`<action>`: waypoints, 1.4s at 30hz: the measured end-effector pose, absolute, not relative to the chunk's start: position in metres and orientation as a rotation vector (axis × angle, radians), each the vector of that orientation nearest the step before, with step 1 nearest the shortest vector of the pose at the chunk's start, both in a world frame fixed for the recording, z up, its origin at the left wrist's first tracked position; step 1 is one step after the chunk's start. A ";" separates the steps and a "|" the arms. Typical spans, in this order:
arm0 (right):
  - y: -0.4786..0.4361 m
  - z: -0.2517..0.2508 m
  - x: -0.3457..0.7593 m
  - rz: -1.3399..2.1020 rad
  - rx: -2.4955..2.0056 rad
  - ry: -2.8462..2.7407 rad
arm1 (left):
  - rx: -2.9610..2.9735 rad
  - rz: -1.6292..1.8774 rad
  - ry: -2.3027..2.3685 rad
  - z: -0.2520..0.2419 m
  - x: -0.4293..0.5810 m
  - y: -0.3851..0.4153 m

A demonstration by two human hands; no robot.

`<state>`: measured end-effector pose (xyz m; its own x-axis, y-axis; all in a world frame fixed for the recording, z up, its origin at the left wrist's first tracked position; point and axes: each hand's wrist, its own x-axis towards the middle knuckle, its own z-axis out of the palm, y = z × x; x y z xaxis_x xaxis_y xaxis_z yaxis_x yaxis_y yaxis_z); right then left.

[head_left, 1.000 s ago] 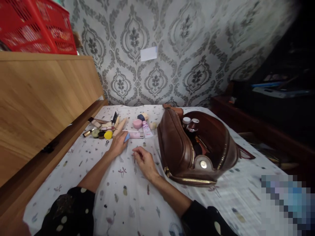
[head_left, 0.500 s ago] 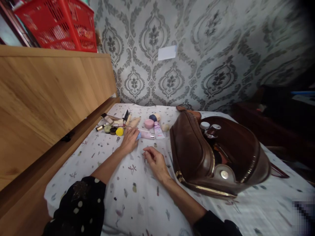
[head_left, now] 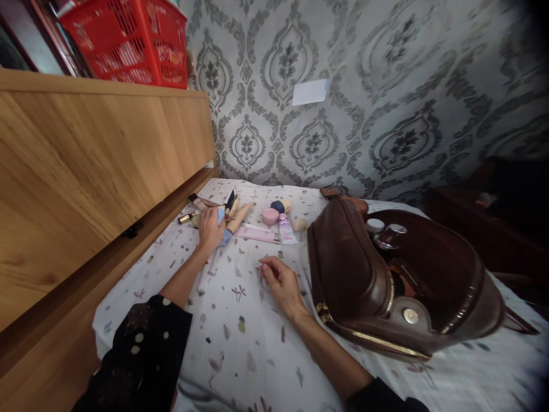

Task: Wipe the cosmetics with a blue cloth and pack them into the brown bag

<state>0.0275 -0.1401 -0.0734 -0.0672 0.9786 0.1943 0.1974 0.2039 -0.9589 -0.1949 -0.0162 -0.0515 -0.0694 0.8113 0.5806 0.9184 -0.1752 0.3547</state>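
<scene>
My left hand (head_left: 210, 230) is closed over the left side of a group of cosmetics, its fingers curled round a light blue cloth-like piece (head_left: 226, 237) that sticks out beside them. Jars under that hand are mostly hidden. Close by lie a tan tube (head_left: 241, 217), a black item (head_left: 230, 199) and a gold-capped tube (head_left: 186, 218). To the right are a long pink tube (head_left: 257, 233), a pink jar (head_left: 270, 216) and a lilac tube (head_left: 287, 230). My right hand (head_left: 281, 284) rests on the sheet, loosely curled, fingers apart, holding nothing.
An open brown leather bag (head_left: 347, 257) stands at the right, with a silver-capped bottle (head_left: 391, 236) and a white lid (head_left: 376, 225) showing inside. On the left is a wooden cabinet (head_left: 107, 149) carrying a red basket (head_left: 146, 46). The patterned wall rises behind.
My left hand has moved left from the pink tube to the jars, and the light blue piece has moved with it. My right hand stays in place. The view has shifted slightly.
</scene>
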 end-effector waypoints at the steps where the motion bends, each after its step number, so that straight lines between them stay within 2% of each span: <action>1: -0.140 -0.073 0.028 0.986 -1.178 -1.482 | -1.999 -1.076 -1.968 -0.053 -0.203 -0.012; 7: -0.138 -0.075 0.028 0.985 -1.168 -1.468 | -2.117 -1.031 -1.977 -0.059 -0.211 -0.005; 16: -0.137 -0.077 0.027 1.003 -1.156 -1.470 | -2.549 -0.699 -1.503 -0.061 -0.156 -0.042; 24: -0.138 -0.079 0.026 0.984 -1.176 -1.506 | -2.513 -0.558 -1.399 -0.064 -0.155 -0.043; 42: -0.140 -0.070 0.025 0.889 -1.231 -1.532 | -2.447 -0.612 -1.266 -0.065 -0.154 -0.038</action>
